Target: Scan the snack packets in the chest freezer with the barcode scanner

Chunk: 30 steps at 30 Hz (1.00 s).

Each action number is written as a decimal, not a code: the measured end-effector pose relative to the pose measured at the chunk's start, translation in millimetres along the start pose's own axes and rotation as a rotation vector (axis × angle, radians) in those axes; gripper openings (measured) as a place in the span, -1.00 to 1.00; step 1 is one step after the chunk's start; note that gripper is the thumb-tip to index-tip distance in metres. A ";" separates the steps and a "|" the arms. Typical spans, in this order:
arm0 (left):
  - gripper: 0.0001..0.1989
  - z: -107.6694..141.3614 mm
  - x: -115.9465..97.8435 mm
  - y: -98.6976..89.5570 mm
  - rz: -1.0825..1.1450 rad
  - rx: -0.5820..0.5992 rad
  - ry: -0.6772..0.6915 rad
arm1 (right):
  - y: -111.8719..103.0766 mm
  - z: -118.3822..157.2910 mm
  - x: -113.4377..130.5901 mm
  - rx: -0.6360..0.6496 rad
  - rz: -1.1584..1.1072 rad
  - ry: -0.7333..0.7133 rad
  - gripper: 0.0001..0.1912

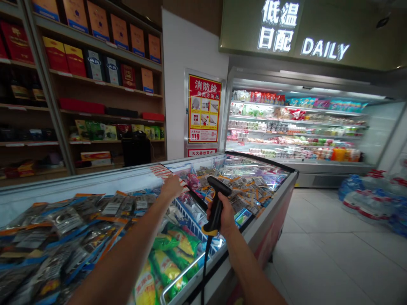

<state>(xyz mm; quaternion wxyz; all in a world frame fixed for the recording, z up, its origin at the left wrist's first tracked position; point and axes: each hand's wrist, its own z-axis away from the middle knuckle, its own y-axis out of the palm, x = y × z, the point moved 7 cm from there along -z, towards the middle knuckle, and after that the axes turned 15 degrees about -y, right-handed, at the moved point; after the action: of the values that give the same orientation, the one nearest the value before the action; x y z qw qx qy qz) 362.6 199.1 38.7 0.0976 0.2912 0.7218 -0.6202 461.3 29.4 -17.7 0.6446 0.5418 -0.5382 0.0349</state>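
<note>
My right hand is wrapped round the handle of a black and yellow barcode scanner, held upright over the freezer's front edge, its cable hanging down. Farther in, my left hand is closed on a red-and-white striped package near the freezer's back wall; its fingers are partly hidden. Below my arms, green and yellow corn bags lie beside a white wire basket divider. Many clear packets with blue and orange edges fill the left part of the freezer.
The chest freezer's rim runs along my front and right. Behind it stand shelves of boxes, a red fire-hydrant poster and a lit refrigerated display. Bottled water packs sit on the floor at right.
</note>
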 end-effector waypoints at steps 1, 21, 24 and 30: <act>-0.47 0.5 20.3 -18.0 -0.134 -0.033 -0.093 | 2.0 1.5 -1.1 0.012 0.002 0.006 -0.69; -0.61 14.8 64.0 -40.3 -0.011 -0.152 -0.135 | 12.9 13.8 -12.5 0.082 -0.002 0.099 -0.66; -0.65 4.8 64.6 -38.6 0.269 -0.221 -0.162 | 18.6 17.0 -11.2 0.093 -0.016 0.140 -0.67; -0.67 -10.7 47.7 -17.8 0.584 -0.259 -0.218 | 28.7 22.0 -11.4 0.131 0.033 0.191 -0.67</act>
<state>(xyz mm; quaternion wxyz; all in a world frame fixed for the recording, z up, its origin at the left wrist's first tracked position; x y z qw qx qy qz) 316.6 222.5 31.9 0.3842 0.4029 0.6659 -0.4966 424.0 31.1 -10.6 0.6556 0.5679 -0.4798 0.1321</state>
